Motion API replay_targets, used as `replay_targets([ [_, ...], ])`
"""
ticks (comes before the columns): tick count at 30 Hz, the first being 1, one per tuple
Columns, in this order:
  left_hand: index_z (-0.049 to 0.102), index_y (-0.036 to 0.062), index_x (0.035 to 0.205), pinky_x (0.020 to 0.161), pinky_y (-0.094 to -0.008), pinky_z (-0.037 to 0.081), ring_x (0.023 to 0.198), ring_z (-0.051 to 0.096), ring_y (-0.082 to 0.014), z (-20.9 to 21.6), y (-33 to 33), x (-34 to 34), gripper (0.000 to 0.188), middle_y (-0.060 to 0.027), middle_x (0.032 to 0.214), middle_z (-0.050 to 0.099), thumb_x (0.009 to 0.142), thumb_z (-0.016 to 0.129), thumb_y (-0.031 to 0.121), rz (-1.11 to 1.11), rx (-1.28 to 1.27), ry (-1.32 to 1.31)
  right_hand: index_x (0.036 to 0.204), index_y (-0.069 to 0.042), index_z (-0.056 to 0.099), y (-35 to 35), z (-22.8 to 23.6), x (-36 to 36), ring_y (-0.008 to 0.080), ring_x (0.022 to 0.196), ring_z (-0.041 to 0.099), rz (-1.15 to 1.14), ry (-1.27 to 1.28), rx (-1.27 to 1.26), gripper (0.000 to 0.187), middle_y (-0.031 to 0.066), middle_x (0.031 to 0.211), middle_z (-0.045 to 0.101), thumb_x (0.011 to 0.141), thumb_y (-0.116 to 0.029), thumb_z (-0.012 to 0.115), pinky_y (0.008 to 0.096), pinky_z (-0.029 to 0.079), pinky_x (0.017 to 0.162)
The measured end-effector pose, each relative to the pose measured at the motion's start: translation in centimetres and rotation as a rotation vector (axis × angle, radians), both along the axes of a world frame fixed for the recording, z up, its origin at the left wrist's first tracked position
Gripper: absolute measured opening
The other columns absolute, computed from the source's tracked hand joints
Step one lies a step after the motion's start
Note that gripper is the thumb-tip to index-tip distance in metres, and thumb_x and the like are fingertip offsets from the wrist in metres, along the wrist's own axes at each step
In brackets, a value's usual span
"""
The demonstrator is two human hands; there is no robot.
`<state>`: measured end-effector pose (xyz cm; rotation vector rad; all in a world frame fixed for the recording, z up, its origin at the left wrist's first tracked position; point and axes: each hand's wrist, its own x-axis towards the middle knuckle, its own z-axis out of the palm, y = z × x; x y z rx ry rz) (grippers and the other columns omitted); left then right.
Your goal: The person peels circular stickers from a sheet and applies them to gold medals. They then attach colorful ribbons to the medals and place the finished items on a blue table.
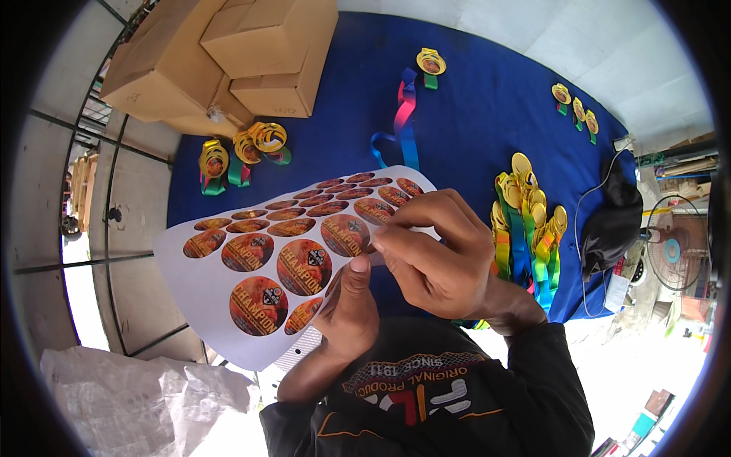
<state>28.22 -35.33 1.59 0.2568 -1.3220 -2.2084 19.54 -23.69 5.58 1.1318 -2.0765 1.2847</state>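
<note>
A curved white sheet carries several round red-orange stickers with printed lettering. My left hand grips its near right edge, thumb on top. The fingers of my right hand are pinched together at the sheet's right side, against the edge of one round sticker. How much of that sticker has come off its backing is hard to make out. Behind the sheet lies a gold medal with a blue and pink ribbon.
Cardboard boxes stand at the back left of the blue-covered table. Gold medals lie before them. A heap of ribboned medals is at the right, smaller ones farther back. A black bag and fan are at far right.
</note>
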Motion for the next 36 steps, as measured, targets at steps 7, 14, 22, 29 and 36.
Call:
replay_targets([
  [7, 0.048, -0.004, 0.142, 0.108, -0.0417, 0.051, 0.124, 0.062, -0.0274, -0.1, 0.3, 0.3, 0.047, -0.0195, 0.135, 0.062, 0.101, 0.064, 0.009, -0.009, -0.008, 0.041, 0.102, -0.003, 0.076, 0.1, -0.4, 0.4, 0.0238, 0.08, 0.068, -0.039, 0.027, -0.011, 0.032, 0.0094, 0.096, 0.069, 0.072, 0.006, 0.082, 0.033, 0.053, 0.065],
  [14, 0.048, -0.003, 0.143, 0.106, -0.0415, 0.052, 0.124, 0.063, -0.029, 0.0, 0.7, 0.4, 0.046, -0.0192, 0.136, 0.061, 0.101, 0.064, 0.009, 0.024, 0.056, 0.028, 0.105, -0.002, 0.073, 0.3, -1.1, -0.1, 0.0292, 0.08, 0.07, -0.029, 0.109, -0.003, 0.037, 0.0121, 0.103, 0.067, 0.069, -0.001, 0.078, 0.0376, 0.058, 0.068],
  [22, 0.051, 0.0004, 0.141, 0.104, -0.0389, 0.052, 0.121, 0.063, -0.0247, 0.8, 0.1, 0.6, 0.046, -0.0148, 0.136, 0.062, 0.099, 0.067, 0.01, -0.032, 0.087, -0.093, 0.103, -0.002, 0.074, 0.6, -1.1, 0.3, 0.0277, 0.087, 0.07, 0.036, -0.044, 0.051, 0.033, 0.0097, 0.104, 0.065, 0.071, 0.002, 0.076, 0.0382, 0.059, 0.07],
  [29, 0.051, 0.004, 0.141, 0.098, -0.0369, 0.053, 0.118, 0.064, -0.0224, 1.8, -0.9, 0.2, 0.048, -0.0123, 0.132, 0.063, 0.098, 0.071, 0.015, -0.147, 0.253, -0.147, 0.102, 0.0, 0.074, 0.8, -0.8, 0.5, 0.0219, 0.082, 0.069, 0.085, -0.143, 0.034, 0.03, 0.0137, 0.105, 0.067, 0.074, 0.012, 0.077, 0.0306, 0.057, 0.067],
  [36, 0.05, 0.0011, 0.142, 0.101, -0.0396, 0.052, 0.117, 0.065, -0.0241, 2.4, -1.9, -0.2, 0.053, -0.0129, 0.129, 0.065, 0.095, 0.072, 0.012, -0.13, 0.167, -0.228, 0.102, 0.0, 0.073, 0.7, -0.8, 1.0, 0.0232, 0.082, 0.068, 0.084, -0.09, 0.042, 0.033, 0.012, 0.1, 0.068, 0.072, 0.012, 0.078, 0.0323, 0.055, 0.064],
])
